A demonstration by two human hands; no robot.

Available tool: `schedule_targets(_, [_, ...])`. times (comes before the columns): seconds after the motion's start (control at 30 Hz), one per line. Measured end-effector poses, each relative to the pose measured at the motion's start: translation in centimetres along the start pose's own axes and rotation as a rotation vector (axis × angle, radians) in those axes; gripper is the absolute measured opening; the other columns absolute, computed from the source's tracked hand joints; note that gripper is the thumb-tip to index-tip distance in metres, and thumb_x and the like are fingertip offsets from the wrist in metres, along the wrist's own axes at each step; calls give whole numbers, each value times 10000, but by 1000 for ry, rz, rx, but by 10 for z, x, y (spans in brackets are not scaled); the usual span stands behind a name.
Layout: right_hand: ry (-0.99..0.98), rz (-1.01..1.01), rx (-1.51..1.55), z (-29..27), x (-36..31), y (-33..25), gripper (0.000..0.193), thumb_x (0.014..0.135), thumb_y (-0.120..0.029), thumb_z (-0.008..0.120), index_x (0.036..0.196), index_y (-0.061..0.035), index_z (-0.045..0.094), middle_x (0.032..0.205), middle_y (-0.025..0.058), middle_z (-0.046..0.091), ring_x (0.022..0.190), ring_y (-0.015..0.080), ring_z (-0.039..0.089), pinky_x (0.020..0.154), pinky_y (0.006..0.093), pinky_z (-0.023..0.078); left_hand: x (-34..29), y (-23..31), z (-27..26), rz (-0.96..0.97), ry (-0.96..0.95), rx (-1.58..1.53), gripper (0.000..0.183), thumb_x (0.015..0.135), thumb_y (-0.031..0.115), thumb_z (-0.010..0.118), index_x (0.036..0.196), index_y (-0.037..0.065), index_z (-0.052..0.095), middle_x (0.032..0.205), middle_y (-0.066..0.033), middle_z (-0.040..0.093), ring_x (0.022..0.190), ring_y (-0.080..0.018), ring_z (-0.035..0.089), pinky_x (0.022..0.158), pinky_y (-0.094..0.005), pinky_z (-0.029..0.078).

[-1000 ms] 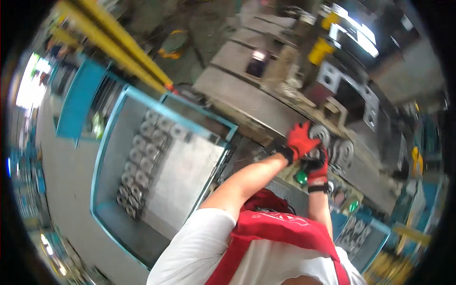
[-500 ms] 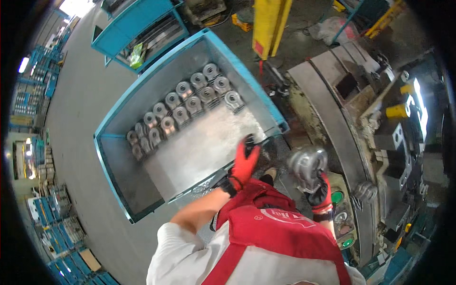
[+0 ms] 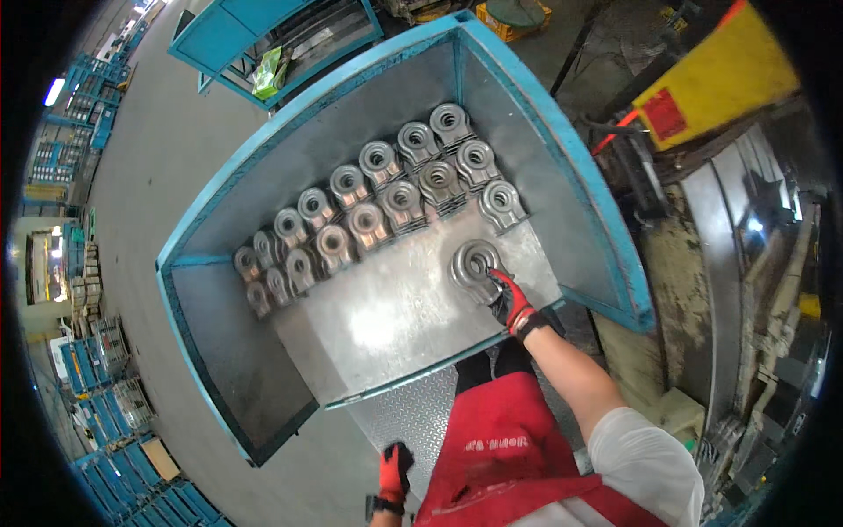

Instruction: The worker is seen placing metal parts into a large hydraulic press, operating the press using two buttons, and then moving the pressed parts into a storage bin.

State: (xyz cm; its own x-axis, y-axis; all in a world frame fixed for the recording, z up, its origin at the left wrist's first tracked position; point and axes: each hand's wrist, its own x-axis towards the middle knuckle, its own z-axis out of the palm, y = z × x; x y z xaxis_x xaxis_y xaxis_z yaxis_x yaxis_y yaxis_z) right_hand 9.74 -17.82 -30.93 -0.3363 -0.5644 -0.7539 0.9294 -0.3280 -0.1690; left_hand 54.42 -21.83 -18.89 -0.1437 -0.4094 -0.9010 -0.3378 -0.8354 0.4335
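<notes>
We count seventeen stacks of grey metal ring-headed parts [image 3: 367, 220] inside one large blue-rimmed metal bin [image 3: 562, 202]: eight in the far row, eight in the next, one in front. We find one more grey metal ring-headed stack [image 3: 463, 268] in the one right hand [image 3: 514, 307], and one left hand [image 3: 395, 472], making two red-and-black gloves. Besides these, we see one blue metal cart [image 3: 237, 35], one bright green package [image 3: 270, 73] and one red apron [image 3: 496, 439].

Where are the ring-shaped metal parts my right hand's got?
In the head view, the ring-shaped metal parts are right of centre, in the right hand, over the blue-rimmed bin; the nearest stack lies above them in frame.
</notes>
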Motion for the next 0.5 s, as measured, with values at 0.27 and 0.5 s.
schedule_targets(0.27, [137, -245, -36, -16, 152, -10, 377, 670, -204, 689, 999, -57, 577, 843, 18, 587, 731, 134, 542, 665, 261, 421, -36, -54, -4, 23, -114, 575, 416, 842, 349, 468, 1155, 79, 424, 958, -91, 538, 815, -192, 542, 730, -306, 455])
schedule_targets(0.5, [395, -329, -170, 20, 131, -1, 215, 708, -281, 654, 814, -100, 605, 705, -10, 561, 587, 114, 482, 530, 251, 380, -15, -6, 24, -147, 22, 149, 386, 828, 324, 504, 1116, 75, 443, 923, -78, 539, 793, -205, 550, 704, -326, 465])
